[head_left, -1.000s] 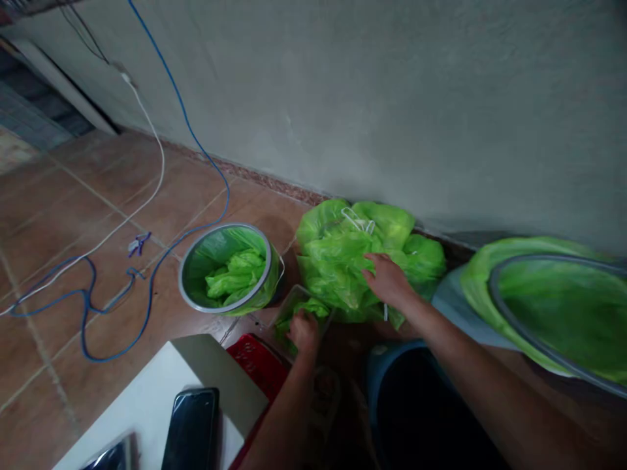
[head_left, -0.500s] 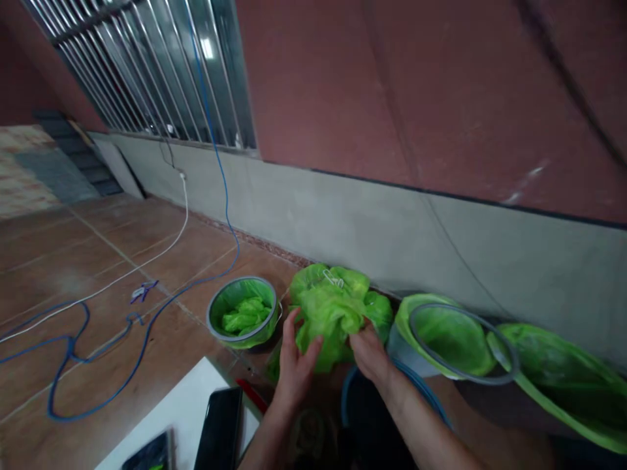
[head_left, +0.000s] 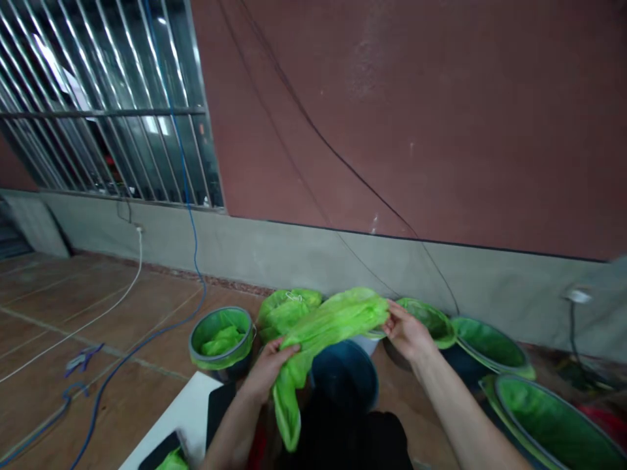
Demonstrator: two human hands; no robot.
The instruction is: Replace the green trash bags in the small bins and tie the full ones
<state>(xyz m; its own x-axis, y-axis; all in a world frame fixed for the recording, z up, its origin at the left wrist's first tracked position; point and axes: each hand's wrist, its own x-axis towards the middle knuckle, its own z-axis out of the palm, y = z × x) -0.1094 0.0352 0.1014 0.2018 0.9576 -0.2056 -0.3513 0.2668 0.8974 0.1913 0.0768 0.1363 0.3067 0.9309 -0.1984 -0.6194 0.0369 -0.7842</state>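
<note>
A bright green plastic bag (head_left: 328, 326) hangs stretched between my two hands, above a dark blue bucket (head_left: 345, 378). My left hand (head_left: 269, 367) grips its lower left part, where a loose end droops down. My right hand (head_left: 406, 331) pinches its upper right edge. Behind the bag, a bundle of more green bags (head_left: 284, 310) lies by the wall. A metal bowl lined with a green bag (head_left: 221, 339) stands to the left and holds folded green bags.
Several green-lined basins (head_left: 490, 343) sit along the wall to the right. A white table corner (head_left: 176, 424) with a dark phone (head_left: 215, 408) is at the bottom left. Blue cable (head_left: 191, 215) and white cable (head_left: 98, 313) run across the tiled floor. A barred window (head_left: 108, 104) is upper left.
The view has tilted up. Both hands have lifted one green bag out of the bundle and pulled it apart between them, over the blue bucket.
</note>
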